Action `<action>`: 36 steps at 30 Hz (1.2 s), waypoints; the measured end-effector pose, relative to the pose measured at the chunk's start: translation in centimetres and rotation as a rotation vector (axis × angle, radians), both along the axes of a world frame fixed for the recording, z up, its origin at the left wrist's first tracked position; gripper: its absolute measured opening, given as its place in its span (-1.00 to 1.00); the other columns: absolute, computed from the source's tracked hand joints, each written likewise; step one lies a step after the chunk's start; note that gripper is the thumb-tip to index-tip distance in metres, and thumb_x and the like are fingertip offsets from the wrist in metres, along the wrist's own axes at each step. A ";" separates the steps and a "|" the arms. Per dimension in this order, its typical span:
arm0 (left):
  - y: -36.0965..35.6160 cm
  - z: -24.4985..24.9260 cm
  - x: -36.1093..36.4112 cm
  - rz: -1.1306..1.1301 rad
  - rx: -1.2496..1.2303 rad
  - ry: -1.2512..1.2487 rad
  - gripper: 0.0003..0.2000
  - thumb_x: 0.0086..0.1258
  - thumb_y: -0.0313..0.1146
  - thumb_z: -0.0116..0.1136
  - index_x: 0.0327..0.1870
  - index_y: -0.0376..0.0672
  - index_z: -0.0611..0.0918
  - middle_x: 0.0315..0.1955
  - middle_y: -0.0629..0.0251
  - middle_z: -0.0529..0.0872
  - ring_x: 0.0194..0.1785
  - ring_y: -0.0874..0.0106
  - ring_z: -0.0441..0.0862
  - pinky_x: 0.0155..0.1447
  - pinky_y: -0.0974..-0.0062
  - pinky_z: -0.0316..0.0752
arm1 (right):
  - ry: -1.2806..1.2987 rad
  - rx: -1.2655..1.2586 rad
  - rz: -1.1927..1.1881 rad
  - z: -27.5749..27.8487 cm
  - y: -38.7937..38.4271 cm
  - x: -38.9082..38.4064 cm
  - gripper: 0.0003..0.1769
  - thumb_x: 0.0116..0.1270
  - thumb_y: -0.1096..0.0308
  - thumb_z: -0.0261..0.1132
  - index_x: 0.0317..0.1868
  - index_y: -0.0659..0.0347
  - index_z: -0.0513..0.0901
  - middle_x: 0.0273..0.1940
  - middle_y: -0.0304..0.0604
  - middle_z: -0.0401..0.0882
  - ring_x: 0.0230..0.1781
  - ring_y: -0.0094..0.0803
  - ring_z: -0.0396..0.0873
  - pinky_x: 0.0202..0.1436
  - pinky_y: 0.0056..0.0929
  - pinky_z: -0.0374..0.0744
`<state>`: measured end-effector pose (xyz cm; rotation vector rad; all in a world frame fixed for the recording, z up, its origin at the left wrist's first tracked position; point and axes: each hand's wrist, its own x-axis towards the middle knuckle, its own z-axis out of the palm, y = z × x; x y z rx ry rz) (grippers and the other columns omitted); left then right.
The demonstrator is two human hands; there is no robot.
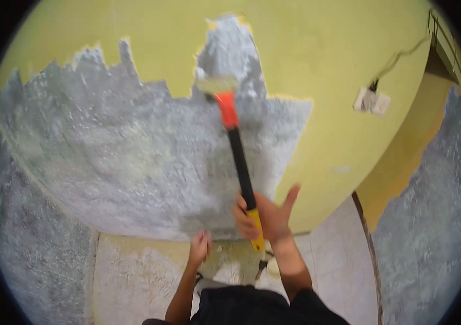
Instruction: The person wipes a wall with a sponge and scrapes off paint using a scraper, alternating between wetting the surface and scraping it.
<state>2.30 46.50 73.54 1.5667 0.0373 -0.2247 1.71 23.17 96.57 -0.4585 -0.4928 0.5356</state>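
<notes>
A long-handled scraper (239, 157) reaches up against the wall, with a yellow grip end, a black shaft and a red neck. Its pale head, blurred, lies at the lower part of a bare grey patch. My right hand (265, 216) has its fingers wrapped round the scraper near the yellow end, the thumb sticking out to the side. Lower down and to the left, my left hand (200, 246) hangs in front of the wall's foot, fingers curled in with nothing visible in them. The wall (133, 146) is rough grey below and yellow-green paint above, with a jagged border between.
A white socket (371, 101) with a plug and cable is on the painted wall at the right. Another partly stripped wall (431, 216) stands at the far right, and a grey wall (30, 227) at the left. The pale floor (336, 265) lies below, marked with debris.
</notes>
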 end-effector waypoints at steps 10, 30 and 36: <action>-7.3 31.8 -7.6 -0.061 0.336 -1.133 -0.65 0.19 -0.53 0.35 0.05 -0.20 0.71 -0.50 0.35 0.65 -0.51 0.51 0.59 -0.41 0.58 0.46 | -0.230 -0.161 -0.083 3.3 2.3 -1.3 0.62 -0.55 -0.98 -0.42 0.22 0.32 0.35 -0.17 -0.21 0.46 -0.34 -0.50 0.49 -0.35 -0.57 0.49; -0.3 5.1 -2.3 0.070 -0.608 0.156 -0.76 0.49 -0.24 0.01 -0.20 -0.25 0.62 -0.64 0.47 0.39 -0.67 0.63 0.27 -0.60 0.59 0.21 | 0.131 -0.617 -0.555 -6.1 -1.7 -2.7 -0.64 0.59 0.00 -0.03 -0.20 0.13 0.37 -0.55 -0.32 0.31 -0.74 -0.59 0.28 -0.68 -0.54 0.32; -2.4 -0.4 -2.5 -0.037 -0.161 0.233 -0.77 0.45 -0.24 0.02 -0.26 -0.21 0.64 -0.66 0.45 0.39 -0.70 0.59 0.29 -0.64 0.54 0.22 | -0.168 -0.821 -0.885 -0.8 0.8 3.1 -0.65 0.60 0.06 -0.02 -0.27 0.14 0.35 -0.66 -0.36 0.26 -0.83 -0.57 0.24 -0.77 -0.52 0.27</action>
